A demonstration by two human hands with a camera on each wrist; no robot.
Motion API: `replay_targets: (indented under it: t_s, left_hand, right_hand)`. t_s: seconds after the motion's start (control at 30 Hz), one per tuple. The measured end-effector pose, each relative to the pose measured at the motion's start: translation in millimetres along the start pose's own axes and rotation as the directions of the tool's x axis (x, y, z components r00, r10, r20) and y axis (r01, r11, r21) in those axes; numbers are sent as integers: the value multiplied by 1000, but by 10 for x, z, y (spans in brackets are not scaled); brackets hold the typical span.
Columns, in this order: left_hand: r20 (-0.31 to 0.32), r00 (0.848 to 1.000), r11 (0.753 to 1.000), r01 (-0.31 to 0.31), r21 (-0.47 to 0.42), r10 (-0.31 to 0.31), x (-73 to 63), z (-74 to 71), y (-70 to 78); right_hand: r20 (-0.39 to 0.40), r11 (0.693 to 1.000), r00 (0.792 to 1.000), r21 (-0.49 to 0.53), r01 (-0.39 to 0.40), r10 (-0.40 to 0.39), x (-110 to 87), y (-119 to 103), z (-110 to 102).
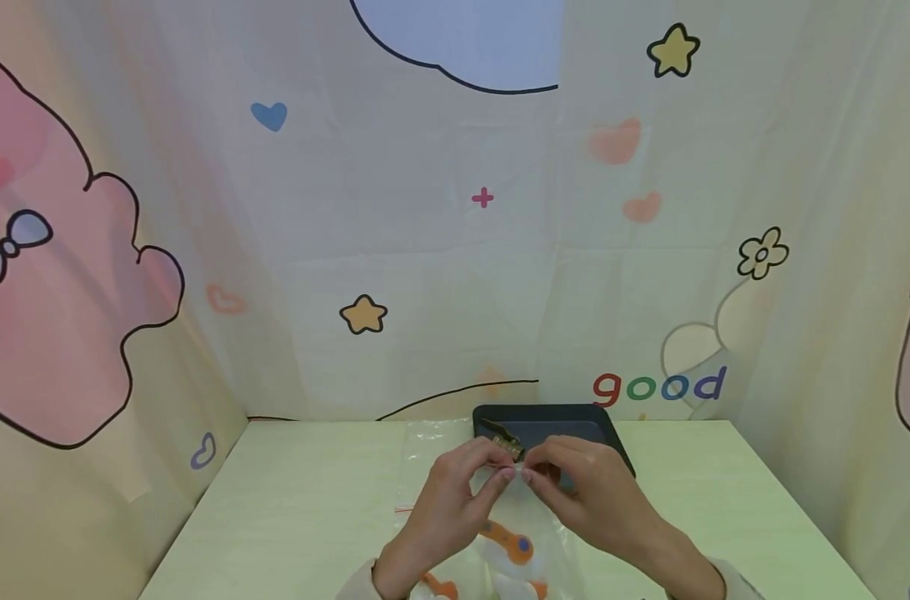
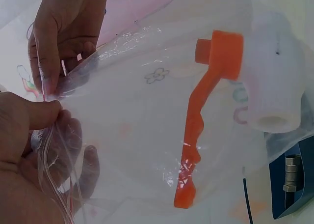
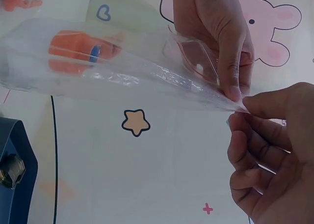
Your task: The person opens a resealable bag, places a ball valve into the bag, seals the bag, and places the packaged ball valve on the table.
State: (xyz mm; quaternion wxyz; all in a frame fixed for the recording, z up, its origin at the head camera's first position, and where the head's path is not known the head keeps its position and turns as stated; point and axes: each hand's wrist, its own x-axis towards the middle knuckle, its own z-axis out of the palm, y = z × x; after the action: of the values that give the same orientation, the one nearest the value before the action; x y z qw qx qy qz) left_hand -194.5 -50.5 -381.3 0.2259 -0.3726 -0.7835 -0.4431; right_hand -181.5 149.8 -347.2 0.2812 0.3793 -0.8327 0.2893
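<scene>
Both hands hold a clear zip bag [image 2: 132,111] by its edge, their fingertips close together. My left hand [image 1: 455,492] pinches the bag's edge between thumb and fingers. From the other side, my right hand [image 1: 586,492] grips the edge with thumb and index finger; its other fingers are curled in the right wrist view. Inside the bag, an orange piece with a wavy handle [image 2: 194,130] lies next to a white cylinder [image 2: 274,81]. In the head view, an orange piece with a blue end [image 1: 509,542] shows below the hands.
Beyond the hands, a dark blue tray [image 1: 612,433] stands at the table's back edge with a brass-coloured metal fitting [image 1: 506,442] in it. Clear plastic with a red strip [image 1: 404,508] lies left of the hands. A printed curtain [image 1: 425,208] hangs behind the pale table [image 1: 275,517].
</scene>
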Motion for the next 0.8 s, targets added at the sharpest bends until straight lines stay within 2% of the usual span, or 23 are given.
replay_targets:
  t_s: [0.23, 0.37, 0.63, 0.8]
  left_hand:
    - [6, 1000, 998, 27, -54, -27, -4, -12, 12]
    - [35, 997, 993, 68, -96, -65, -10, -31, 9]
    - [102, 984, 980, 158, -125, -145, -14, -27, -6]
    - [88, 988, 983, 134, -127, -123, -19, -10, 6]
  right_hand:
    - [3, 995, 998, 76, -62, 62, -3, -2, 12]
    - [-13, 994, 998, 86, -66, 67, -5, 1, 30]
    - [-18, 990, 995, 108, -95, 97, -16, 0, 53]
    - [-11, 984, 991, 120, -130, 133, -33, 1, 69]
